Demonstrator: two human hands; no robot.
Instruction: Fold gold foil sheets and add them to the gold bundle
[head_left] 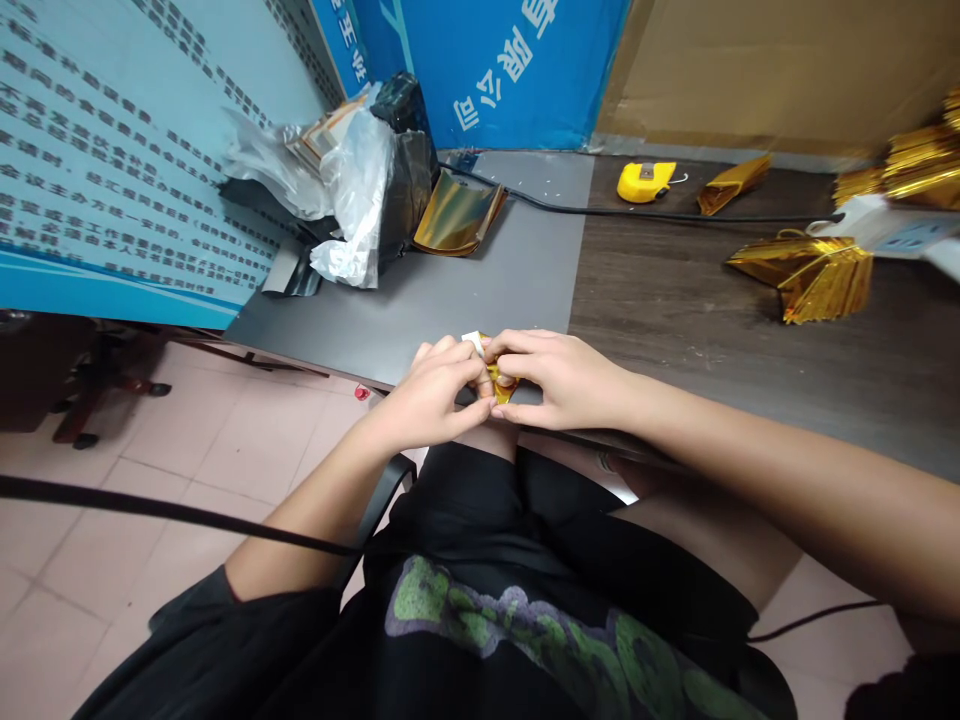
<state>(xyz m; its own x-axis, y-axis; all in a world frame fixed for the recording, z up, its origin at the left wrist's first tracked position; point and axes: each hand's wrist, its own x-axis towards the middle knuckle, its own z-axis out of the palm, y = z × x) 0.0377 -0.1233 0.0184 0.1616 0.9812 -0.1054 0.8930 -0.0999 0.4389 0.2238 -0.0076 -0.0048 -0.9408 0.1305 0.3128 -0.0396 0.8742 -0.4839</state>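
At the table's front edge, my left hand (448, 388) and my right hand (551, 375) meet with bent fingers over a small piece of gold foil paper (504, 388). Both hands pinch the gold foil paper between thumb and fingers. A small white piece (474, 343) shows just above the left fingertips; I cannot tell whether it belongs to the foil. Much of the foil is hidden under my fingers.
Gold foil sheets (457, 215) lie beside crumpled plastic bags (352, 170) at the back left. A yellow tape measure (646, 182), a folded gold piece (733, 186) and a tied gold foil bundle (825, 278) are at the right. A black cable (585, 210) crosses the table.
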